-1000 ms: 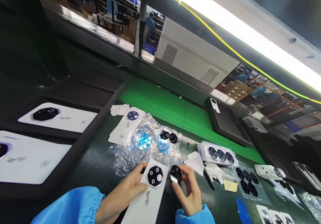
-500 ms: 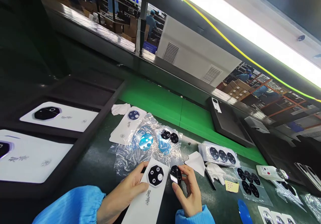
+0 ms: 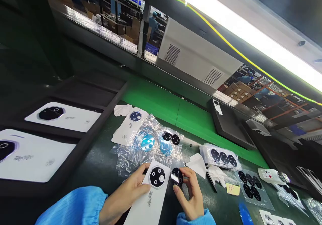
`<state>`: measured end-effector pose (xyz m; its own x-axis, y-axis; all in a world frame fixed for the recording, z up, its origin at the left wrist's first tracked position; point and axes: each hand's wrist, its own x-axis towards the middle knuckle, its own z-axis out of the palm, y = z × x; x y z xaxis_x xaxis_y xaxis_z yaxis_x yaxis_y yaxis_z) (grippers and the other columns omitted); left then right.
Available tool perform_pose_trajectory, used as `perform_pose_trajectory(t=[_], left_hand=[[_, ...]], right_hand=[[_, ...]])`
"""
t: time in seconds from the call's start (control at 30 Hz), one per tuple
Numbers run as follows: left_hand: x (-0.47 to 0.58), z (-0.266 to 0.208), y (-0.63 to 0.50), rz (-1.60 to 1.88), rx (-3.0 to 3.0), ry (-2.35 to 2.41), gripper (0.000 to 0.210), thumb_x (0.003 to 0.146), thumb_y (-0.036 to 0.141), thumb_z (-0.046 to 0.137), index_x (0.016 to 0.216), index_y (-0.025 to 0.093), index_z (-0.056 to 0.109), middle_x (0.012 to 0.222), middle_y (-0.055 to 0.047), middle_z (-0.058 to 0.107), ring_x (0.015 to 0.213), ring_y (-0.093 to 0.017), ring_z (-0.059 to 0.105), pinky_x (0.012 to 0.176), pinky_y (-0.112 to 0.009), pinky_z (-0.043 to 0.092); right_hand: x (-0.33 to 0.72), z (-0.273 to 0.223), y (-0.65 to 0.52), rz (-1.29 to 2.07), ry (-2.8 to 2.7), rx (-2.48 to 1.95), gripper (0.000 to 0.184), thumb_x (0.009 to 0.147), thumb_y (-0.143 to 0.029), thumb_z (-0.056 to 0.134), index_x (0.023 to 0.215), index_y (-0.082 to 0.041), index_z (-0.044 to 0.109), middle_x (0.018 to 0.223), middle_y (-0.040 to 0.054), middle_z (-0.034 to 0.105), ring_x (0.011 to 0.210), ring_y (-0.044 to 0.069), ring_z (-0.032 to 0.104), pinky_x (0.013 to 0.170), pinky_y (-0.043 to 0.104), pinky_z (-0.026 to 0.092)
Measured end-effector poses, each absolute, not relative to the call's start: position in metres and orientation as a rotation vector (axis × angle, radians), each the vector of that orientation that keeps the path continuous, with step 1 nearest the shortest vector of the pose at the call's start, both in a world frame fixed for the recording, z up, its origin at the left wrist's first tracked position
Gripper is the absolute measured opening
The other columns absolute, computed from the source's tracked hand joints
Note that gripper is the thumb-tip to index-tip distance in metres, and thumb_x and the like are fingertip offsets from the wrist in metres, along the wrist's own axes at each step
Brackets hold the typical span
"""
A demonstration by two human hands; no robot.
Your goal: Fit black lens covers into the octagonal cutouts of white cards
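My left hand (image 3: 125, 193) is closed on the edge of a white phone back panel (image 3: 147, 210), thumb on its face. The panel carries a black camera window with several white-ringed holes, and dark lettering below it. Close to its right edge, my right hand (image 3: 191, 194) pinches a round black camera lens cover (image 3: 177, 178) between thumb and fingers; a bright reflection crosses it. The cover is held apart from the panel. Beyond both hands, clear plastic bags (image 3: 130, 158) lie with blue film discs (image 3: 147, 142) and two black lens covers (image 3: 175, 139).
A black foam tray (image 3: 100, 117) at left holds white back panels (image 3: 83, 119). Another panel (image 3: 120, 131) lies behind the bags. To the right are bagged lens covers (image 3: 223, 158), white finger cots or gloves (image 3: 216, 175), a yellow note (image 3: 232, 189) and a white bottle (image 3: 270, 176).
The lens cover has turned slightly in my right hand, so its bright reflection sits higher. The view has shifted a little; my left hand keeps its grip on the panel.
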<state>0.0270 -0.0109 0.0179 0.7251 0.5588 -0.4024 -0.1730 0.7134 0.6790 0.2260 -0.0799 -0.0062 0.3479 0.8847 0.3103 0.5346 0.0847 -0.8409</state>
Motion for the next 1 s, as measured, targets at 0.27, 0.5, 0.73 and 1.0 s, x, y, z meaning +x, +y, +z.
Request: perform_pose_trajectory(t=[0.27, 0.5, 0.73, 1.0], left_hand=[[0.027, 0.016, -0.011, 0.447, 0.715, 0.663, 0.077, 0.073, 0.028, 0.063, 0.139, 0.022, 0.024, 0.082, 0.001, 0.068, 0.069, -0.015, 0.060, 0.061, -0.021, 0.043], [0.026, 0.009, -0.012, 0.459, 0.705, 0.660, 0.083, 0.072, 0.028, 0.066, 0.143, 0.025, 0.022, 0.082, 0.002, 0.066, 0.073, -0.017, 0.062, 0.065, -0.024, 0.045], [0.025, 0.010, -0.011, 0.451, 0.704, 0.648, 0.076, 0.073, 0.028, 0.065, 0.139, 0.023, 0.029, 0.079, 0.002, 0.066, 0.071, -0.016, 0.061, 0.061, -0.022, 0.044], [0.024, 0.014, -0.012, 0.453, 0.687, 0.659, 0.076, 0.072, 0.029, 0.066, 0.138, 0.024, 0.030, 0.079, 0.002, 0.065, 0.069, -0.016, 0.062, 0.061, -0.022, 0.045]], right_hand=[[0.223, 0.002, -0.080, 0.368, -1.430, -1.579, 0.030, 0.081, -0.026, 0.058, 0.111, -0.026, 0.060, 0.110, 0.0074, 0.055, 0.097, 0.023, 0.057, 0.072, 0.030, 0.051], [0.210, 0.015, -0.074, 0.305, -1.578, -1.572, 0.033, 0.078, -0.020, 0.056, 0.111, -0.025, 0.058, 0.105, 0.0073, 0.057, 0.087, 0.021, 0.056, 0.071, 0.031, 0.051], [0.203, 0.017, -0.065, 0.323, -1.610, -1.577, 0.036, 0.073, -0.016, 0.058, 0.108, -0.025, 0.059, 0.105, 0.0064, 0.056, 0.093, 0.022, 0.055, 0.078, 0.032, 0.051], [0.204, 0.015, -0.061, 0.335, -1.623, -1.567, 0.034, 0.073, -0.019, 0.059, 0.107, -0.025, 0.059, 0.104, 0.0069, 0.056, 0.095, 0.023, 0.056, 0.080, 0.034, 0.052]])
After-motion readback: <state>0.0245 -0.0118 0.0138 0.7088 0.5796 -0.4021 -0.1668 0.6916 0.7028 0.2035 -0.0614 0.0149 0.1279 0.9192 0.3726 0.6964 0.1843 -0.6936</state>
